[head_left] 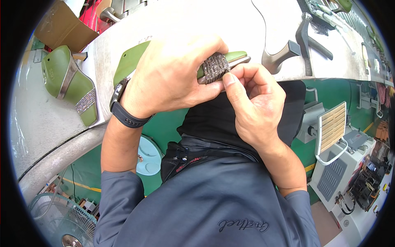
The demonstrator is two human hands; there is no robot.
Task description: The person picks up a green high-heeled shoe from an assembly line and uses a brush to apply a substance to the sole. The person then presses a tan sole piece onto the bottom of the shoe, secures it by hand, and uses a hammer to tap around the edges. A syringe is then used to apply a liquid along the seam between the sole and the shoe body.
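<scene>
My left hand is wrapped over a high-heeled sandal on a green shoe last, held over the table's near edge. Much of the sandal is hidden behind that hand. A sparkly strap in dark, glittering rows crosses the forefoot, just past my left fingers. At the strap's lower edge, the thumb and index finger of my right hand pinch together. The green toe of the last shows beyond the strap, above a thin sole edge.
Another green last with a glittering strap lies to the left, near a cardboard box. On the table at right are a grey-brown heel-shaped piece and a dark tool. A fan stands lower left.
</scene>
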